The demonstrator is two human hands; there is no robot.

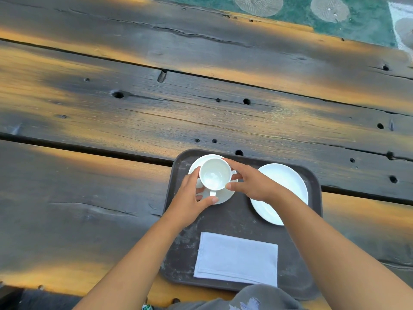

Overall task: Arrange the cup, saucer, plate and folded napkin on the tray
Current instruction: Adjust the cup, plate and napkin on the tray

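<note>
Figure. Tray setting, seen from the head camera. We begin with the counter (111, 104), dark weathered planks with knot holes and seams, on whose near edge the tray (234, 218) lies. All four items already sit on the tray: the plate (288, 182) at its far right, the napkin (237, 258) folded flat near the front edge, the saucer (223, 196) at the far left, and the cup (215, 173) upright and empty on the saucer, its handle turned toward the wearer.

We judge the step in hand to be the final seating or turning of the cup on its saucer (the placing itself looks done). The next move, in our reading, calls for a small centring or rotation of the cup, then a clean release without dragging the saucer across the tray.

Both forearms reach forward from the lower edge and converge on the cup. The left hand (190, 198) cups the near-left side, fingers curled against the wall and the thumb lying across the saucer rim just below the handle. The right hand (248, 182) spans the right side, index finger along the far rim, thumb at the near wall. Together the hands lightly enclose the cup; how firm the grip is we cannot tell.
</note>
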